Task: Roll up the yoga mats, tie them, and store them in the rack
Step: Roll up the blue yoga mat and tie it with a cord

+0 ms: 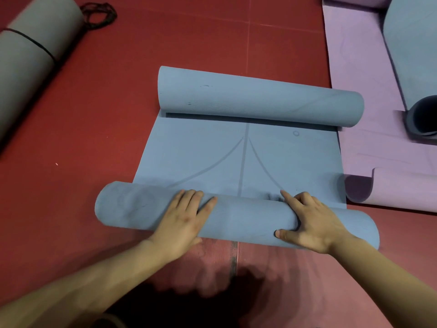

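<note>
**Two hands press on the near roll of a blue mat**

At the bottom of the frame two bare forearms reach in over a paler red surface (pixel 283 268) with a fine texture and one dark stripe in it. Just beyond it lies the blue mat (pixel 212 150), in the middle of the frame on the dark red floor (pixel 118 102).

The near end of this mat is rolled into a thick roll (pixel 236 221), and both hands rest on top of it. The left hand (pixel 186 218) lies flat on the left half of the roll, fingers almost straight and bent only lightly over its curve. The right hand (pixel 312 223) lies on the right half, spread wide: the first finger points forward, the other fingers bend over the top, and the thumb stretches along the near side. Neither hand closes around anything; they only press.

Behind the roll a flat part of the mat shows, with a straight line and curved lines printed on it. The far end is curled into a second roll (pixel 255 100).

On the right a purple mat (pixel 359 79) lies flat, its near end curled up (pixel 402 188). On it, at the upper right, rests a rolled blue-grey mat (pixel 413 55).

In the upper left a rolled grey mat (pixel 30 62) lies with a black band (pixel 30 40) around it, and a small pile of black cords (pixel 99 14) sits beside its far end.
</note>
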A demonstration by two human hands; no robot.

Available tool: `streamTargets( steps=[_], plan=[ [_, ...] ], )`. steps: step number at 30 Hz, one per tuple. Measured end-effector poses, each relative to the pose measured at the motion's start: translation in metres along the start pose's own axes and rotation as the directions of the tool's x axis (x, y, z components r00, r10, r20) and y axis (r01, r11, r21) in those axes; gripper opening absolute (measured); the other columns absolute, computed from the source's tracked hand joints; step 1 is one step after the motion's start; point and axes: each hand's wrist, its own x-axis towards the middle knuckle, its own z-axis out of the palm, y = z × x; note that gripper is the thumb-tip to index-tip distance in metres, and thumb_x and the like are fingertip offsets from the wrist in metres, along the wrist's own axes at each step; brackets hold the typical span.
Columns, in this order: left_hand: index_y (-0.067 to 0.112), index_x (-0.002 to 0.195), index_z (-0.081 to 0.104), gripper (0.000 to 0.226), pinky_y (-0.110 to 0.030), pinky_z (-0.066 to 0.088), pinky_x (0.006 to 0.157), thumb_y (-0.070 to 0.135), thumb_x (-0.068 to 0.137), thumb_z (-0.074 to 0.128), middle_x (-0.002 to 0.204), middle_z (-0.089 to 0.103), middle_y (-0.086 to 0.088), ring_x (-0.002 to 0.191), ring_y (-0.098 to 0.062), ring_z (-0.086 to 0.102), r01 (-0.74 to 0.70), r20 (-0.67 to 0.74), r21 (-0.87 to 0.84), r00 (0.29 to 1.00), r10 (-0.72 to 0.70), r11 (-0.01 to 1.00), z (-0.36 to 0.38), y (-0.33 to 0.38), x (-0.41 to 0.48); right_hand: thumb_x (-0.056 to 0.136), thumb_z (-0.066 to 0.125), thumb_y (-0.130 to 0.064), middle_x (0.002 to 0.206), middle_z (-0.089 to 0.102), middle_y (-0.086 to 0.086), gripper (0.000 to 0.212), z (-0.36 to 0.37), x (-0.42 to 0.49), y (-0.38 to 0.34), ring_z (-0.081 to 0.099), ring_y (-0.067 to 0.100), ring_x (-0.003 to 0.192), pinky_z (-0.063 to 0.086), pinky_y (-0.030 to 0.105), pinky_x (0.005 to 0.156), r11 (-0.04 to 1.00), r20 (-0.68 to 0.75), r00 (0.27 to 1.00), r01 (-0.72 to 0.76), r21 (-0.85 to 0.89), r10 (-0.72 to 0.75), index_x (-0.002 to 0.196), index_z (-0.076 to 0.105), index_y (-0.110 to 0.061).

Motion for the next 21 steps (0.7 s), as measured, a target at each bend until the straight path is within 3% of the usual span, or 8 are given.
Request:
streamTargets(
  steps=[3, 5, 8, 11, 15, 18, 21],
  plan=[
    [0.012, 0.135, 0.046, 0.118, -0.044, 0.052, 0.093, 0.053, 0.034, 0.091, 0.112, 0.057, -0.012, 0.100, -0.031, 0.059, -0.011, -0.005, -0.037, 1.000, 0.011, 0.999, -0.004, -0.012, 0.013, 0.060, 0.030, -0.094, 0.135, 0.044, -0.006, 0.120, 0.001, -0.002, -0.001, 0.043, 0.018, 0.127, 0.028, 0.031, 0.114, 1.000, -0.035, 0.999, -0.011, -0.024, 0.010, 0.159, 0.004, -0.031],
    [0.016, 0.131, 0.048, 0.114, -0.037, 0.056, 0.081, 0.057, 0.032, 0.087, 0.107, 0.059, -0.006, 0.092, -0.026, 0.061, 0.000, 0.041, -0.078, 0.999, 0.004, 0.997, -0.010, -0.020, 0.021, 0.055, 0.044, -0.095, 0.141, 0.045, -0.004, 0.127, -0.001, -0.001, -0.001, 0.040, 0.020, 0.134, 0.026, 0.034, 0.118, 0.999, -0.041, 0.999, -0.018, -0.029, 0.017, 0.156, 0.013, -0.024],
    [0.021, 0.129, 0.056, 0.104, -0.031, 0.054, 0.070, 0.061, 0.037, 0.083, 0.104, 0.059, 0.001, 0.089, -0.020, 0.061, 0.013, 0.141, -0.057, 0.990, -0.005, 0.998, -0.018, -0.028, 0.032, 0.044, 0.059, -0.091, 0.130, 0.053, -0.011, 0.112, -0.002, 0.004, 0.000, 0.049, 0.016, 0.124, 0.036, 0.031, 0.107, 0.999, -0.034, 0.999, 0.005, -0.045, -0.006, 0.134, 0.034, -0.030],
    [0.023, 0.135, 0.052, 0.098, -0.032, 0.051, 0.078, 0.059, 0.048, 0.080, 0.109, 0.057, 0.002, 0.094, -0.020, 0.062, -0.004, 0.209, -0.054, 0.978, 0.016, 0.999, -0.024, -0.029, 0.038, 0.044, 0.061, -0.090, 0.114, 0.057, -0.015, 0.099, -0.007, 0.007, 0.001, 0.056, 0.015, 0.108, 0.042, 0.031, 0.095, 0.999, -0.018, 1.000, 0.008, -0.042, -0.008, 0.122, 0.039, -0.034],
    [0.033, 0.143, 0.039, 0.097, -0.033, 0.048, 0.090, 0.062, 0.057, 0.073, 0.121, 0.051, 0.009, 0.103, -0.016, 0.059, 0.004, 0.355, -0.109, 0.934, 0.035, 0.994, -0.030, -0.033, 0.043, 0.048, 0.061, -0.087, 0.107, 0.057, -0.018, 0.091, -0.005, 0.005, 0.002, 0.055, 0.012, 0.101, 0.040, 0.028, 0.087, 1.000, 0.070, 0.997, 0.012, 0.018, -0.013, 0.122, 0.039, -0.039],
    [0.038, 0.142, 0.040, 0.096, -0.034, 0.050, 0.088, 0.064, 0.055, 0.073, 0.118, 0.051, 0.013, 0.101, -0.012, 0.059, 0.034, 0.441, -0.179, 0.896, 0.050, 0.983, -0.031, -0.036, 0.042, 0.051, 0.063, -0.084, 0.112, 0.055, -0.021, 0.086, -0.006, 0.003, 0.004, 0.053, 0.010, 0.107, 0.041, 0.028, 0.093, 0.995, 0.151, 0.989, -0.006, 0.097, -0.008, 0.125, 0.041, -0.046],
    [0.044, 0.134, 0.047, 0.089, -0.036, 0.052, 0.086, 0.065, 0.052, 0.074, 0.112, 0.053, 0.016, 0.097, -0.009, 0.059, 0.085, 0.536, -0.267, 0.841, 0.075, 0.960, -0.031, -0.041, 0.045, 0.056, 0.061, -0.083, 0.123, 0.041, -0.018, 0.085, -0.011, 0.003, 0.003, 0.039, 0.011, 0.117, 0.038, 0.031, 0.103, 0.996, 0.235, 0.972, -0.037, 0.080, 0.018, 0.133, 0.043, -0.051]
  ],
)
